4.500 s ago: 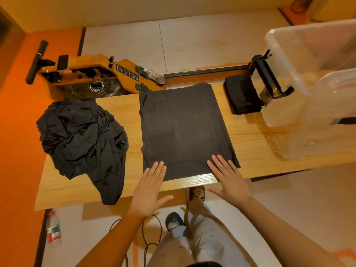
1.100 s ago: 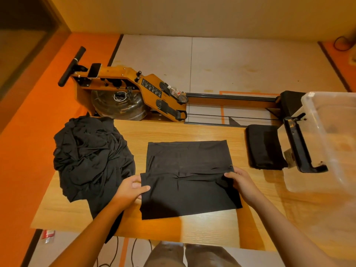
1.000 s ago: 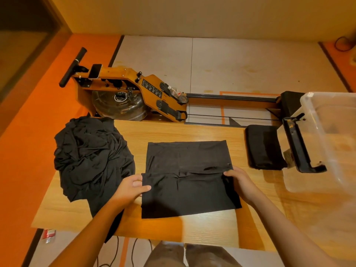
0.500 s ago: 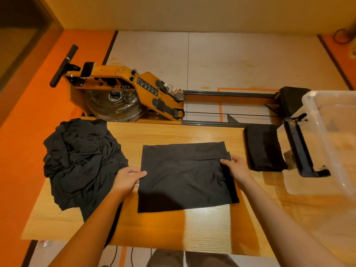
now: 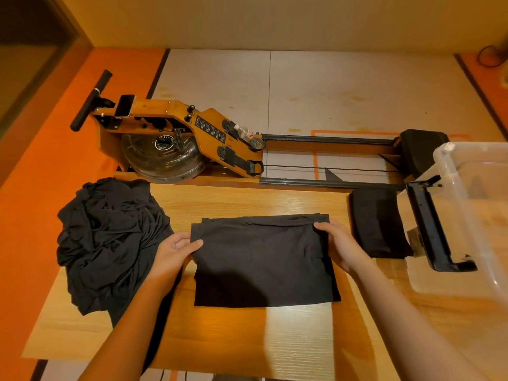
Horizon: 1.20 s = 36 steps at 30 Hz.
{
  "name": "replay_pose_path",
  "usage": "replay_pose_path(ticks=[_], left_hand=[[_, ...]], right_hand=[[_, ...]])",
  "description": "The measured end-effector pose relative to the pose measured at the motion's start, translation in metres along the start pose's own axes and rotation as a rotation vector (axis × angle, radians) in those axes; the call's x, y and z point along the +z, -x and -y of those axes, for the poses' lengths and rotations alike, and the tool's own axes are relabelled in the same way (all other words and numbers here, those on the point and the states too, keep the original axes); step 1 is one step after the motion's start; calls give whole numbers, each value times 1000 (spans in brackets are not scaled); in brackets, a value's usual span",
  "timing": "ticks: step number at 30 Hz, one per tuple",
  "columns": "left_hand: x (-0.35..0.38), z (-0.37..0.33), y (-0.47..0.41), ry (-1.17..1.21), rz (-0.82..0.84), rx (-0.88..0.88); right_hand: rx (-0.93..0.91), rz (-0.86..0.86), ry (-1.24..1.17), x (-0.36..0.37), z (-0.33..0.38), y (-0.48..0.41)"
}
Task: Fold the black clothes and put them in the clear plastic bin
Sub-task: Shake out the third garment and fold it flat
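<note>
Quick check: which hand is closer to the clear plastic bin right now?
Right. The right hand grips the right edge of the folded garment, with the clear plastic bin off to its right; the left hand holds the garment's left edge, farther from the bin.

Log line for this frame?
phase: folding | left hand: grips folded garment, left edge | right hand: grips right edge | black pile: table left | clear bin: table right
</note>
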<state>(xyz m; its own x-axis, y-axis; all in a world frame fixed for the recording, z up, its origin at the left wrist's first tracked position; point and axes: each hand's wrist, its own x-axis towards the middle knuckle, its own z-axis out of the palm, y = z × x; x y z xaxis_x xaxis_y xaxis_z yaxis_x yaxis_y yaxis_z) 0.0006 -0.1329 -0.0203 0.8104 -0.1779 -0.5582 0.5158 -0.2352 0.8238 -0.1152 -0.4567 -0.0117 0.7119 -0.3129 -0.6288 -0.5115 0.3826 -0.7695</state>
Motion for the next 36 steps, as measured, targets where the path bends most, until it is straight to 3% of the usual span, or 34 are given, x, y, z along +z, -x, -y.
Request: replay_pose_path(ticks=[5, 13, 19, 25, 32, 36], left_hand=[[16, 5, -18, -110, -120, -141], [17, -2, -29, -33, -98, -183], [15, -9, -29, 104, -63, -22], [30, -6, -39, -129, -281, -13], [24, -2, -42, -20, -208, 98], [21, 2, -48, -164, -224, 95]], right_hand=[[68, -147, 51, 8, -1, -16], [95, -23, 18, 9, 14, -19], [127, 17, 0, 8, 23, -22], [55, -134, 220, 13, 8, -48], [-57, -179, 133, 9, 10, -51], [-109, -258, 197, 11, 10, -54]])
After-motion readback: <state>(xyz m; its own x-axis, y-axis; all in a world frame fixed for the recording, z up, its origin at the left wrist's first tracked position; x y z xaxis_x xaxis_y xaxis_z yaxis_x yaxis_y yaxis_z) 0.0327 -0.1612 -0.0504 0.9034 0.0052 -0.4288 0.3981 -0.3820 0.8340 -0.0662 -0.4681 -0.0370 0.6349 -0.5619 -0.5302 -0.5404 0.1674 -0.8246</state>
